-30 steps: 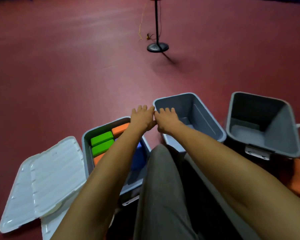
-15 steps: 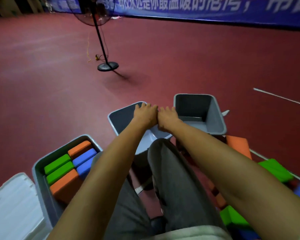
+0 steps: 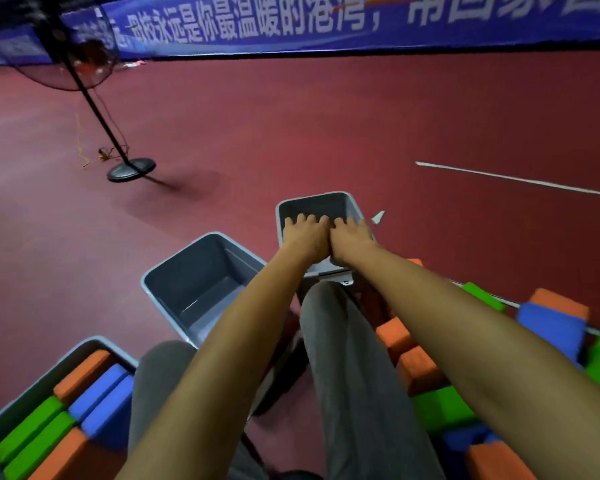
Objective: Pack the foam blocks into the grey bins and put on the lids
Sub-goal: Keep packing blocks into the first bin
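Three grey bins sit on the red floor (image 3: 291, 133) before the seated person. Nearest on the left, the full bin (image 3: 42, 384) is packed with foam blocks (image 3: 94, 403), orange, green and blue laid side by side, and it has no lid on. Behind it, well apart, is a fan stand (image 3: 131, 170). Next along, the middle bin (image 3: 187, 282) is empty, just beside the person's knee.

Then both arms reach straight out. The left hand (image 3: 303, 235) and the right hand (image 3: 352, 239) lie palm down, touching each other, over the near edge of the far bin (image 3: 312, 206), which looks empty too. The fingers (image 3: 300, 220) of both hands are stretched forward, close together, holding nothing. From where I stand I cannot tell whether the palms press on the rim or only hover above it. To the right, a heap of loose blocks (image 3: 416, 368) lies on the floor beside the person's leg.

I'd say one bin is done bar its lid, and the step in hand is starting on an empty bin. The next move calls for the right hand to swing across to the heap, take a block by its long sides and lay it flat against a bin wall, so the rest fit in rows.
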`<state>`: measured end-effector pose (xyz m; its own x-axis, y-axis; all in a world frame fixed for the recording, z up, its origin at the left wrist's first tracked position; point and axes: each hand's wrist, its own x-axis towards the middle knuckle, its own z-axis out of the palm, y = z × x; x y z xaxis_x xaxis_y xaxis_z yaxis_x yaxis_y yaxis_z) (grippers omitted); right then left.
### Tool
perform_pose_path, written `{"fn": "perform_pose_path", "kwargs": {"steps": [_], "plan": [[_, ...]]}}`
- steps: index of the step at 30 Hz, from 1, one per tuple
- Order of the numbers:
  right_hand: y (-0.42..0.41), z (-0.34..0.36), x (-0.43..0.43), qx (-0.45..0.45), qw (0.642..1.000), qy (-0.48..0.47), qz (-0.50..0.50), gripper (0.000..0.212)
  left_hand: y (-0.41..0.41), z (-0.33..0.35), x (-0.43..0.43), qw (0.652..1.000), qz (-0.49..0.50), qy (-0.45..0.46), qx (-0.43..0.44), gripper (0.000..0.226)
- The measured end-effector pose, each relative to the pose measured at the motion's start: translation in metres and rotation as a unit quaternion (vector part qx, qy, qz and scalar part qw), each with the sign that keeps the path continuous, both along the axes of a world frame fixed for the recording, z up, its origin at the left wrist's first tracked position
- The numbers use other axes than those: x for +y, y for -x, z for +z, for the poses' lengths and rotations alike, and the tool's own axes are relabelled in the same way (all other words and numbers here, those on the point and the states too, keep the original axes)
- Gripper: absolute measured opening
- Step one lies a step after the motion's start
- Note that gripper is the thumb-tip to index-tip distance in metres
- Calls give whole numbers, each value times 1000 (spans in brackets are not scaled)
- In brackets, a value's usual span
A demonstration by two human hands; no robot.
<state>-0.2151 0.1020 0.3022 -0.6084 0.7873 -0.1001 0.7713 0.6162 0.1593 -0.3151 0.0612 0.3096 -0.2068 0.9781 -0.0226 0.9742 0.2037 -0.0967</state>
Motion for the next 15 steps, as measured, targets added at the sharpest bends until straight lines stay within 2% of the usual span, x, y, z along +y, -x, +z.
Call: {"fn": "perform_pose_path", "kwargs": {"steps": [6,10,13,15], "plan": [[-65,-34,51,26,996,39,-78,62,-54,-31,57,997,-63,33,-2,67],[-110,-75,81,40,985,88,-144,63,-91,-69,94,993,-101,58,-16,66],[-144,-111,95,30,976,110,-183,59,-115,-100,117,989,-120,81,-31,63],[-162,-135,101,16,969,135,-205,59,-128,-120,127,984,-132,112,-28,69]]}}
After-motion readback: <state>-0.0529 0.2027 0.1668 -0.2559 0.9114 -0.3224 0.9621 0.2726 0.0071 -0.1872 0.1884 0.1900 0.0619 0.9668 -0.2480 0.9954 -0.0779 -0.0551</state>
